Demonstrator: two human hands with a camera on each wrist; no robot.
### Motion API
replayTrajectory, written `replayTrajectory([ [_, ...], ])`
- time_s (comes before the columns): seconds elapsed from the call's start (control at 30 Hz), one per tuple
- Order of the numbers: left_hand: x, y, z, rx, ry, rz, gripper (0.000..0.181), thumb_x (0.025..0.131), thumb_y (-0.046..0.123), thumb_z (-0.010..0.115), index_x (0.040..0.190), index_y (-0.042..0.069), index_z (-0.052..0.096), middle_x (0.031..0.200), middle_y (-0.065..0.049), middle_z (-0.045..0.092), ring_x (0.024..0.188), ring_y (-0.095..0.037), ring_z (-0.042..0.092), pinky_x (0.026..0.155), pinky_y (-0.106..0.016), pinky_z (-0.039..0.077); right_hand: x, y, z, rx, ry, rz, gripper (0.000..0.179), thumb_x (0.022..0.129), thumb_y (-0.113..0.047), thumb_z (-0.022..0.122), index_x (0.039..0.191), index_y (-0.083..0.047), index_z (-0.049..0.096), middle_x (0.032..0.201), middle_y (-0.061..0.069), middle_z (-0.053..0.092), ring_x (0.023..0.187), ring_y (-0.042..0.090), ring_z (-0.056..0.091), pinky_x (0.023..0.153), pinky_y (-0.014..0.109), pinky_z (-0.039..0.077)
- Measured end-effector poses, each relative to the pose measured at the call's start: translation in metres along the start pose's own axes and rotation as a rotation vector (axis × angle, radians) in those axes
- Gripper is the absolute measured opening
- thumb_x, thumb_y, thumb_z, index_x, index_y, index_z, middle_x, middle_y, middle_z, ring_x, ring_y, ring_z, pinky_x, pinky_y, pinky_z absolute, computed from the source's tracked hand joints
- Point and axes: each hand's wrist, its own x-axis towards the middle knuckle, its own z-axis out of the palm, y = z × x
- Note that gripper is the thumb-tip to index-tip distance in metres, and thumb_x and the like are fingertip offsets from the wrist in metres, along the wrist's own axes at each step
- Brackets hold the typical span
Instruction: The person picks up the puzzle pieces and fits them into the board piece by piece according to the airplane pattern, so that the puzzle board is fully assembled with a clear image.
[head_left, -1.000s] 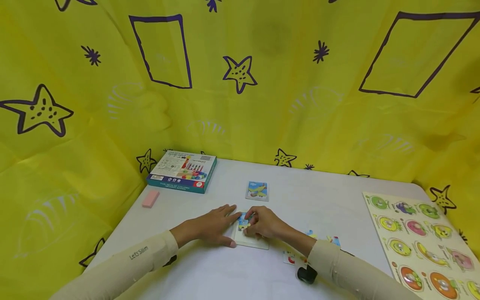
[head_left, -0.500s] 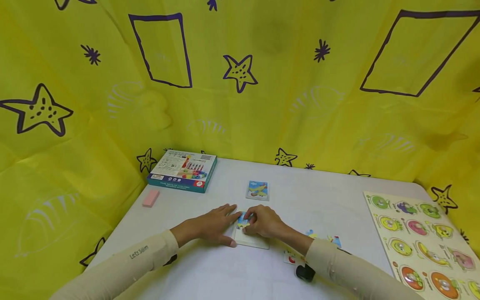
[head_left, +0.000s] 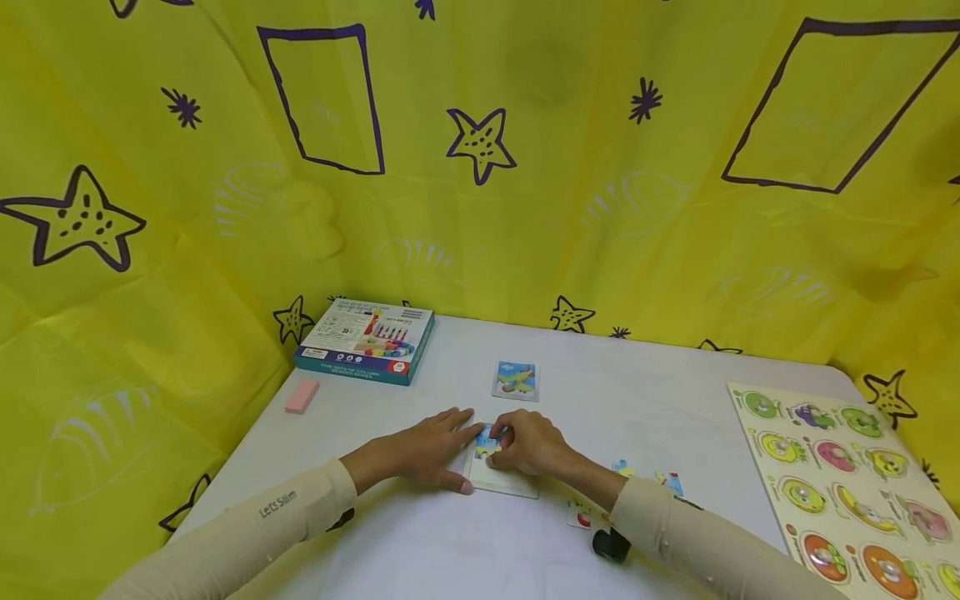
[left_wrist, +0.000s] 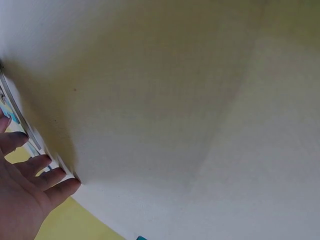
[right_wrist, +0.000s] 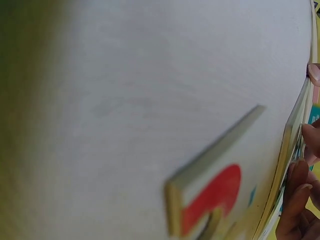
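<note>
A shallow puzzle tray (head_left: 516, 485) lies on the white table between the two hands. Blue-and-yellow jigsaw pieces (head_left: 487, 448) sit in its upper left part, partly covered by fingers. My right hand (head_left: 534, 443) pinches at a jigsaw piece there between thumb and forefinger. Fingers spread, my left hand (head_left: 433, 452) rests beside the tray, its fingertips and thumb at the tray's left edge. The left wrist view shows the left hand (left_wrist: 25, 195) with extended fingers at the far left. In the right wrist view, fingertips of the right hand (right_wrist: 299, 200) show along the tray's edge.
Behind the tray lies a small airplane picture puzzle (head_left: 516, 382). Loose jigsaw pieces (head_left: 667, 481) lie under and beside the right forearm. A boxed toy (head_left: 365, 342) and pink block (head_left: 302, 397) are at left, a fruit puzzle board (head_left: 840, 475) at right.
The jigsaw piece under my right fingers has shifted slightly, closing up against the piece at the tray's upper left. My left hand stays in place.
</note>
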Motion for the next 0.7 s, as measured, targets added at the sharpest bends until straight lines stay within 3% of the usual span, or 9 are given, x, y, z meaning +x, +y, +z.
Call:
replayTrajectory([
  [0.7,0.0013,-0.0006,0.0014,0.006,-0.002,-0.011,0.095,0.084,0.068,0.066,0.159,0.021,0.031,0.167,-0.009,0.023,0.153,-0.036,0.022,0.119,-0.055,0.032,-0.0019,-0.0025,-0.0017,0.004,-0.005,0.002,0.026,0.076,-0.021,0.088,0.095,-0.014,0.072,0.07,-0.005,0.061,0.065,0.011,0.055,0.059,0.028,0.042],
])
